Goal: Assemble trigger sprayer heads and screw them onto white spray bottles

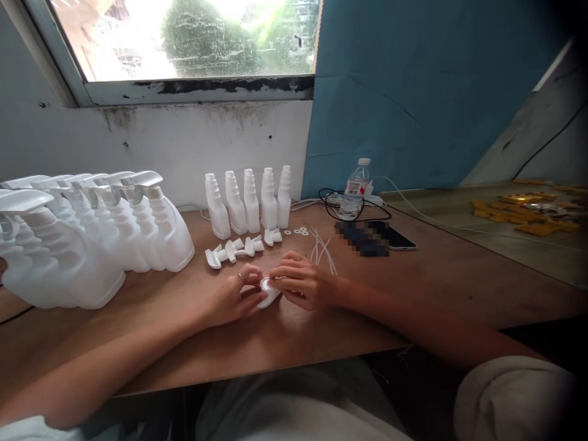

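Close to the table's front edge, my left hand is closed around a white trigger spray head, whose round open end faces up. My right hand grips the same piece from the other side, its fingertips pressed at the round opening. Whether a small part sits under those fingertips is hidden. Just beyond my hands lie several loose white spray heads. To their right are several small white washers and several thin white dip tubes.
Several white bottles without heads stand in a row by the wall. Many filled rows of white bottles with spray heads crowd the left. Back right are a water bottle, black cable and phone. Yellow items lie farther right.
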A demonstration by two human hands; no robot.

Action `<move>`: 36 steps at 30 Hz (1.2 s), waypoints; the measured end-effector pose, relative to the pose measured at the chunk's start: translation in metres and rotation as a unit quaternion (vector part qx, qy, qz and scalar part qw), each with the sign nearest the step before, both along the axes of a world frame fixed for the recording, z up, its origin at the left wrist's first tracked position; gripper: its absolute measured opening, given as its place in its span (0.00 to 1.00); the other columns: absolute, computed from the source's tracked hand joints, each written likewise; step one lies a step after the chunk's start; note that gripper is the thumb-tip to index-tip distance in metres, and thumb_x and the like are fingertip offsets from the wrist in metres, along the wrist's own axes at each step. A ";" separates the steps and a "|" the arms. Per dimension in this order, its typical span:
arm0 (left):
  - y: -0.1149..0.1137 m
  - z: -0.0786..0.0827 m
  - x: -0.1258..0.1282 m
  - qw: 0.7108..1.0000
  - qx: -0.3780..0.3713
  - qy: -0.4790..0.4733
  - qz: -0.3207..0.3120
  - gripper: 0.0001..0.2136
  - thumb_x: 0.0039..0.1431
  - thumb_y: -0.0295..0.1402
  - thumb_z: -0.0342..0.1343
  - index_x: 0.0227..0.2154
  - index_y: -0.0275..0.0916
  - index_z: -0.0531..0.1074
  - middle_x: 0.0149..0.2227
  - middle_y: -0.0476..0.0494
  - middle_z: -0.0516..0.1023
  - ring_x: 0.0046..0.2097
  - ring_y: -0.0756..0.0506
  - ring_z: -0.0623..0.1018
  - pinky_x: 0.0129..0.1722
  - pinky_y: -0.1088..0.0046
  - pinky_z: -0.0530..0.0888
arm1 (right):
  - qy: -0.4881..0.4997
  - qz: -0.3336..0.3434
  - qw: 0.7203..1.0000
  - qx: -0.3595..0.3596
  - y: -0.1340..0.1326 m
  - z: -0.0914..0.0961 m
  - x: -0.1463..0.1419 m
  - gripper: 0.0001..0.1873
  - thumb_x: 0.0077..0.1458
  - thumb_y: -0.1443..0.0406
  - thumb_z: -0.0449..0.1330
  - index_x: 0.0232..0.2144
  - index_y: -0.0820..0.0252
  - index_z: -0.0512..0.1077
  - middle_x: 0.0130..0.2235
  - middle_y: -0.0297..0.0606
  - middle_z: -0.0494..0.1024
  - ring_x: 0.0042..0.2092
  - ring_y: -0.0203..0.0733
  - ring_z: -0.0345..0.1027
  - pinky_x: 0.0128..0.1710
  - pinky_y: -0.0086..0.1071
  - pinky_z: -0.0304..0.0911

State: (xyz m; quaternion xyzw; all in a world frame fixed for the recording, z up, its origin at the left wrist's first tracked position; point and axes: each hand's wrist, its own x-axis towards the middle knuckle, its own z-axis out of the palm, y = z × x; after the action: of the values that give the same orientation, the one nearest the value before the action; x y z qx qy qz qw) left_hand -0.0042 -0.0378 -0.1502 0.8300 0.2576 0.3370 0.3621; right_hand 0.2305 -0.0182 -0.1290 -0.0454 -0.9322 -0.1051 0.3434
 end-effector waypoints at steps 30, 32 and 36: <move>0.008 0.004 -0.001 0.976 0.207 0.069 -0.027 0.07 0.63 0.31 0.52 0.41 0.37 0.72 0.43 0.40 0.77 0.44 0.47 0.77 0.46 0.73 0.74 | 0.004 0.021 0.996 -0.083 0.000 -0.004 -0.002 0.03 0.61 0.68 0.57 0.36 0.63 0.71 0.37 0.42 0.74 0.40 0.38 0.65 0.44 0.35 0.62; 0.007 0.003 -0.001 0.974 0.213 0.068 -0.027 0.07 0.62 0.32 0.52 0.41 0.37 0.72 0.45 0.39 0.77 0.45 0.47 0.77 0.47 0.72 0.74 | -0.002 0.024 0.996 -0.085 0.000 -0.005 -0.002 0.03 0.61 0.69 0.56 0.36 0.63 0.71 0.37 0.42 0.74 0.40 0.38 0.65 0.42 0.35 0.63; 0.008 0.001 -0.002 0.976 0.201 0.077 -0.015 0.09 0.62 0.33 0.51 0.42 0.37 0.72 0.44 0.39 0.77 0.40 0.48 0.78 0.43 0.72 0.75 | -0.007 0.016 0.996 -0.090 0.000 -0.006 -0.002 0.04 0.62 0.69 0.56 0.37 0.63 0.71 0.37 0.42 0.74 0.41 0.39 0.65 0.43 0.35 0.63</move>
State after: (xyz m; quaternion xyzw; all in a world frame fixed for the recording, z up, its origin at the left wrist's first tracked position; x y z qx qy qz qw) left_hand -0.0063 -0.0301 -0.1493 0.9131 0.1991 0.3115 0.1721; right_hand 0.2289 -0.0179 -0.1354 -0.0608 -0.9409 -0.0157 0.3327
